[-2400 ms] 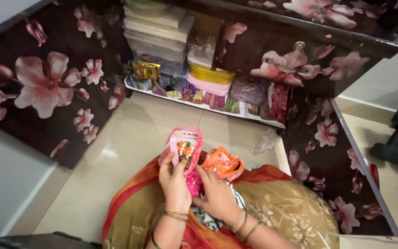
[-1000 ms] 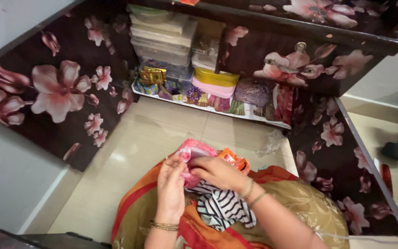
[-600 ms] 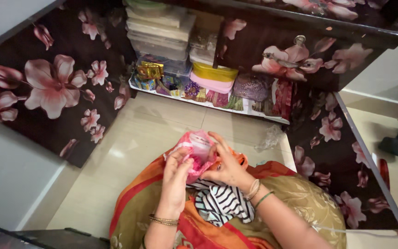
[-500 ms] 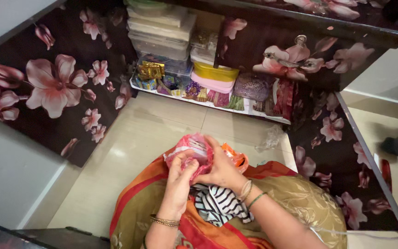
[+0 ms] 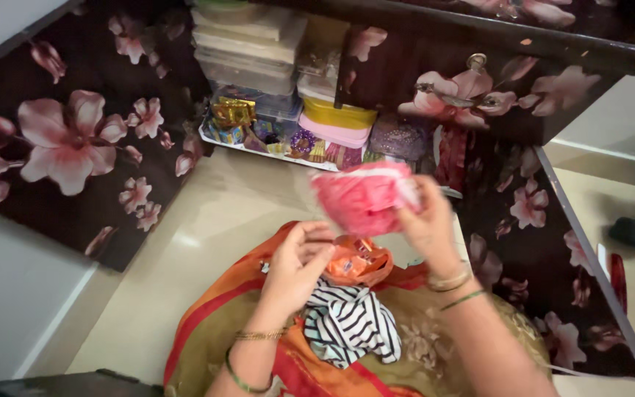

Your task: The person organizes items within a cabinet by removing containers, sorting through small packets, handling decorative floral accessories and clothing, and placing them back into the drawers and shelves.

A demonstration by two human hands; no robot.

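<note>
The right hand (image 5: 426,220) is raised above the lap and closed around one end of a crumpled pink plastic pouch (image 5: 361,197), thumb and fingers pinching its right edge so the pouch hangs out to the left of the palm. The pouch is blurred, held in the air in front of the cupboard's open bottom shelf (image 5: 259,147), and touches nothing else.

Below the pouch, the left hand (image 5: 297,265) rests low on the lap with its fingers curled loosely inward. Its fingertips sit at the edge of a crinkled orange plastic bag (image 5: 358,266), which lies just under the pouch. Whether the left hand actually grips the orange bag cannot be told. Gold bangles and a green bangle ring both wrists.

Just beneath the orange bag, a black-and-white striped cloth (image 5: 350,327) lies bunched on the olive, orange-bordered sari fabric (image 5: 207,331) that covers the lap.

Beyond the pouch, the shelf holds stacked translucent plastic boxes (image 5: 248,51), a round yellow container (image 5: 338,115) on a pink one, a gold-wrapped packet (image 5: 233,112) and a purple beaded pouch (image 5: 397,137). The dark cupboard doors (image 5: 75,140) printed with large pink flowers stand open to either side of the pouch, over the cream tiled floor (image 5: 214,213).
</note>
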